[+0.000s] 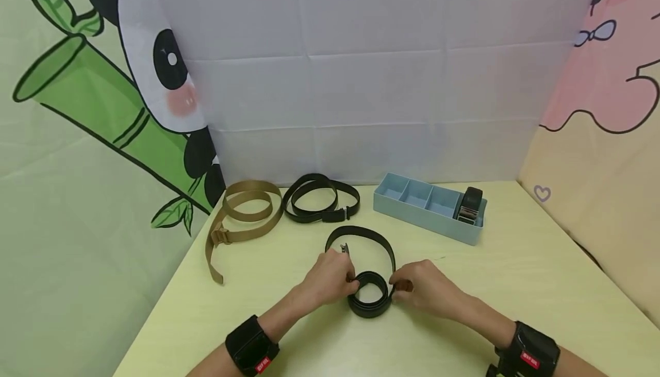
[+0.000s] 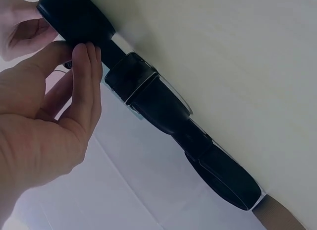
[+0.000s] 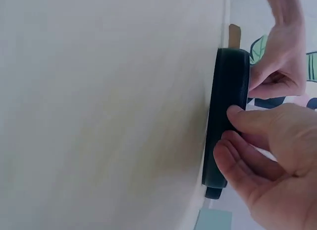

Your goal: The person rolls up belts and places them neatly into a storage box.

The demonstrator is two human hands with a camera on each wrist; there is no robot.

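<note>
A black belt (image 1: 370, 311) stands on edge on the table, part of it wound into a tight coil. The rest loops out behind the coil, and a metal buckle (image 1: 345, 247) shows at the loop's left, just past the left hand. My left hand (image 1: 330, 278) pinches the coil's left side between thumb and fingers. Opposite it, my right hand (image 1: 427, 288) pinches the strap where it meets the coil's right side. In the right wrist view, the thumb and fingertips of the right hand (image 3: 270, 158) lie against the belt's outer face (image 3: 229, 81).
Behind lie a tan webbing belt (image 1: 258, 232) at left and another black belt (image 1: 309, 216) in loose loops. A blue divided box (image 1: 428, 220) stands at back right, a rolled black belt (image 1: 470, 204) in its right compartment. A white cloth (image 1: 361, 90) hangs along the table's back edge.
</note>
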